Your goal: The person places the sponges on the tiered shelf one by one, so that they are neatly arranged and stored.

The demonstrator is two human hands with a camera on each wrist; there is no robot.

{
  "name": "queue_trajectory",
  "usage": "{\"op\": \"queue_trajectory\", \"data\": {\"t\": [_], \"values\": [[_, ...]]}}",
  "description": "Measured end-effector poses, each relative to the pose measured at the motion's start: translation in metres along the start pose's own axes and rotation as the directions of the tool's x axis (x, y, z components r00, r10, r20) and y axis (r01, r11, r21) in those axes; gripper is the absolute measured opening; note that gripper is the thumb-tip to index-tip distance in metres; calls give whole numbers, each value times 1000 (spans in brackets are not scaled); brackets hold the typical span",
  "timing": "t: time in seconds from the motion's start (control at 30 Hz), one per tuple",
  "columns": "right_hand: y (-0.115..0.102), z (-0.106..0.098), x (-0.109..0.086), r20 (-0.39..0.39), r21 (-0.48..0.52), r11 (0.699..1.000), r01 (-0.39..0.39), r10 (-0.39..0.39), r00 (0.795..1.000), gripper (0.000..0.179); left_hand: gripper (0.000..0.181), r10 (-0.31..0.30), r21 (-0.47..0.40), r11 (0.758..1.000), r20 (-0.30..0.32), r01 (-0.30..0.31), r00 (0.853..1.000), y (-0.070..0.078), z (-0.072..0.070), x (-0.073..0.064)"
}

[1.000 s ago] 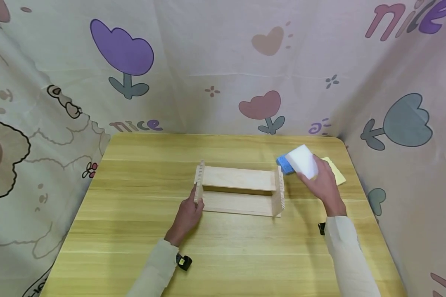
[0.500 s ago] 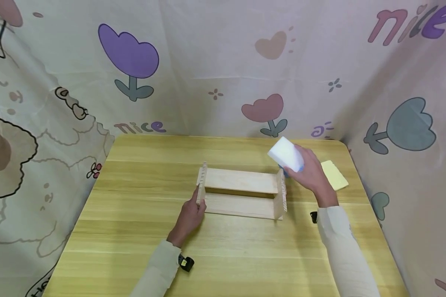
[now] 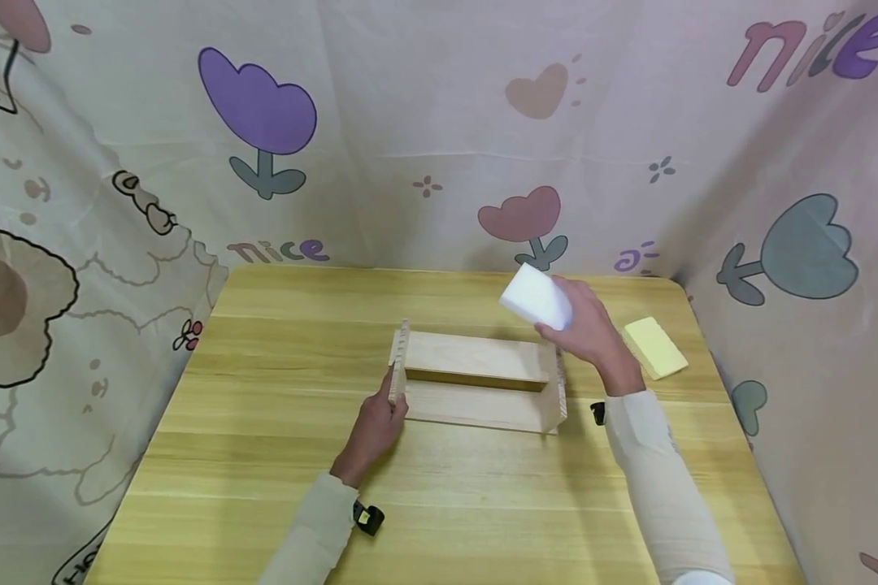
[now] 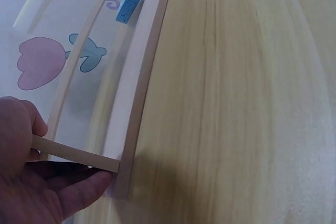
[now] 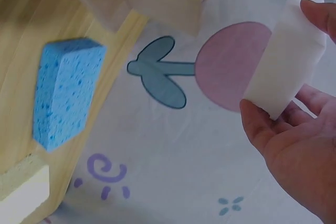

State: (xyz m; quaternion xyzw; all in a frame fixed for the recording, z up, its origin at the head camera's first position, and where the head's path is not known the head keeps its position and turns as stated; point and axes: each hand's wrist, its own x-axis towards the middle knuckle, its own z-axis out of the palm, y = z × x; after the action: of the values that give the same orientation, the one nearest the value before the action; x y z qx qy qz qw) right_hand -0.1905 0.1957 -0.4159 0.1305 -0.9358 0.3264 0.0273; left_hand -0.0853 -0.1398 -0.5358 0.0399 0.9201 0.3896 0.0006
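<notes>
With thumb and fingers my left hand [image 3: 371, 424] grips the left end panel of a two-tier wooden rack [image 3: 475, 356], which lies on the table. The left wrist view shows that hand [image 4: 31, 166] pinching the panel's edge. My right hand [image 3: 588, 325] holds a white sponge block [image 3: 536, 296] up in the air, behind and above the rack's right part. Thumb and fingertips clasp the block from opposite sides in the right wrist view, apart from everything else.
A blue sponge [image 5: 68, 93] sits on the table behind the rack's right end, hidden in the head view. A yellow sponge [image 3: 654, 347] lies to the right, near the table's right edge. Patterned cloth [image 3: 380, 97] hangs behind the wooden table [image 3: 278, 349].
My right hand has carried the white sponge leftward and slightly up, away from the blue and yellow sponges toward the rack. The left hand keeps its grip on the rack.
</notes>
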Motion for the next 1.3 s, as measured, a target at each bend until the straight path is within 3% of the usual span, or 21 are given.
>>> {"op": "queue_trajectory", "data": {"t": [0.63, 0.97, 1.3], "values": [[-45, 39, 14, 179, 33, 999, 24, -29, 983, 75, 59, -28, -7, 1000, 49, 29, 998, -2, -1, 2], [-65, 56, 17, 237, 56, 997, 55, -67, 969, 77, 59, -14, -2, 1000, 38, 15, 999, -2, -2, 1], [-73, 77, 20, 272, 87, 992, 87, -108, 956, 76, 61, -32, -46, 998, 76, 36, 997, 3, -4, 1]]}}
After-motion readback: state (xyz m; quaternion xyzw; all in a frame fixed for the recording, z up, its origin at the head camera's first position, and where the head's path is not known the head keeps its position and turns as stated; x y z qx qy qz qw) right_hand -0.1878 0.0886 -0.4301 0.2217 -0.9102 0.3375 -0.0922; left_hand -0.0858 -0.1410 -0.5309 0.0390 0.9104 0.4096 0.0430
